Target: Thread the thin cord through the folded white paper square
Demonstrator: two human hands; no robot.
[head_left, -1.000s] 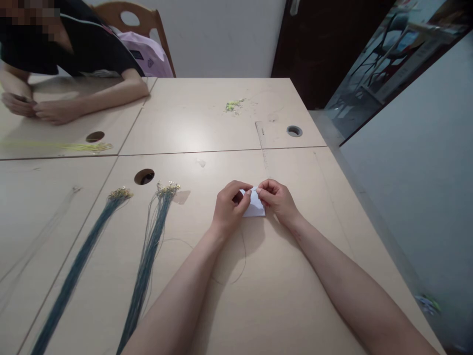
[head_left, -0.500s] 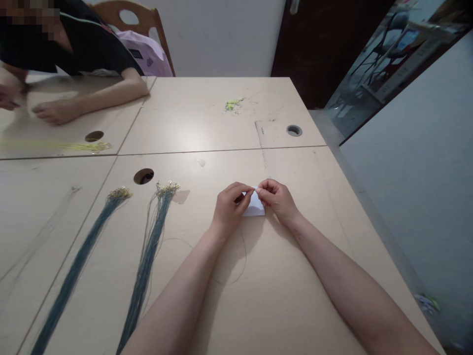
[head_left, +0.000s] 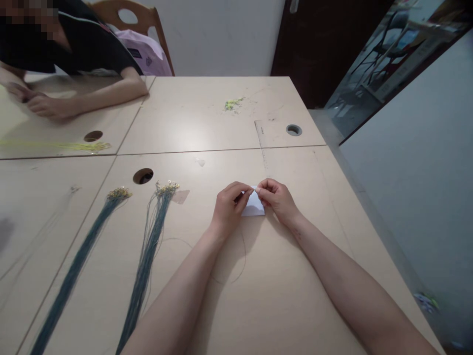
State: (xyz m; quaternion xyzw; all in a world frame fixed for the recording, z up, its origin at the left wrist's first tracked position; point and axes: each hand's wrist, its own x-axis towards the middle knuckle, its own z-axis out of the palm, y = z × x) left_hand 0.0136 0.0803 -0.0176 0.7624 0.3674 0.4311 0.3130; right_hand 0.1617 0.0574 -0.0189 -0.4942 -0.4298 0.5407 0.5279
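Observation:
Over a small white paper (head_left: 253,208) on the table, my two hands meet fingertip to fingertip. My left hand (head_left: 232,204) is closed in a pinch; a thin thread (head_left: 245,256) loops out from beneath it and passes under my forearm. My right hand (head_left: 277,198) also pinches, its thumb and forefinger touching or nearly touching the left fingertips. Whatever is between the right fingertips is too small to name. To the left lie two bundles of dark blue-green cords, one nearer (head_left: 150,251) and one farther off (head_left: 79,261), both with gold-coloured metal ends.
A clear ruler (head_left: 260,140) lies beyond my hands, near a grey-rimmed cable hole (head_left: 294,130). Yellow-green scraps (head_left: 232,104) sit farther back. Another open hole (head_left: 143,176) is beside the cords. Across the table a person's hands (head_left: 48,104) rest near yellow cords (head_left: 84,146).
My hands hold almost the same pinched pose over the paper. Across the table, the other person's hands have come together.

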